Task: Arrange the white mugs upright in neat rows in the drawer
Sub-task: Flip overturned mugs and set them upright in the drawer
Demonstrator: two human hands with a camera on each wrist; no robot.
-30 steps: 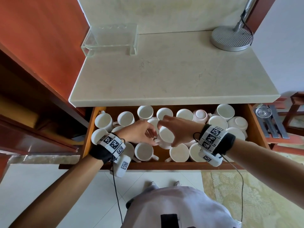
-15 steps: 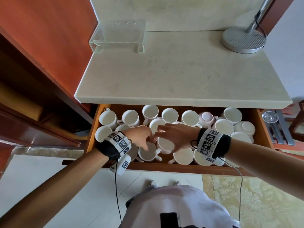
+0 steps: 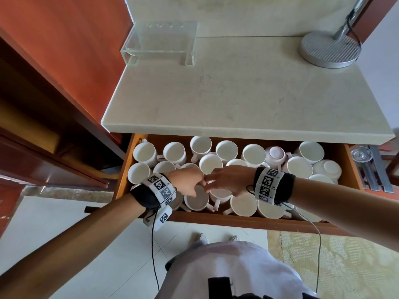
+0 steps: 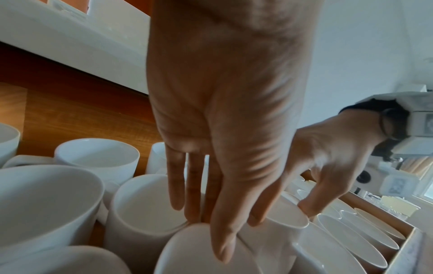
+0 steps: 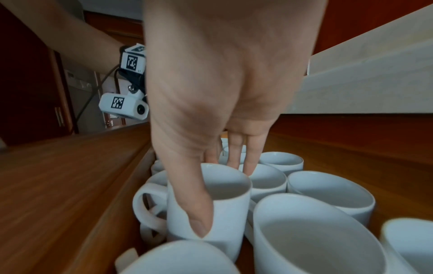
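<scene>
Many white mugs fill the open wooden drawer (image 3: 124,169); most stand upright, one at the back (image 3: 275,153) is upside down. My left hand (image 3: 198,186) reaches down at a front-row mug (image 3: 197,202). In the left wrist view its thumb lies over that mug's rim (image 4: 187,255) and its fingers (image 4: 192,204) are behind the rim, pinching it. My right hand (image 3: 210,184) grips the neighbouring upright mug (image 3: 220,194). In the right wrist view its thumb presses that mug's near wall (image 5: 225,218) and its fingers (image 5: 234,157) reach past the far rim.
A stone countertop (image 3: 237,100) overhangs the back of the drawer, carrying a clear acrylic stand (image 3: 159,43) and a round metal lamp base (image 3: 330,49). Stacked saucers (image 3: 327,168) lie at the drawer's right end. A wooden cabinet stands to the left and a rug (image 3: 334,266) lies on the floor.
Both hands have come down into the drawer. The mug in my right hand has dropped from a raised tilt to stand in the front row. My left hand has shifted onto the mug beside it.
</scene>
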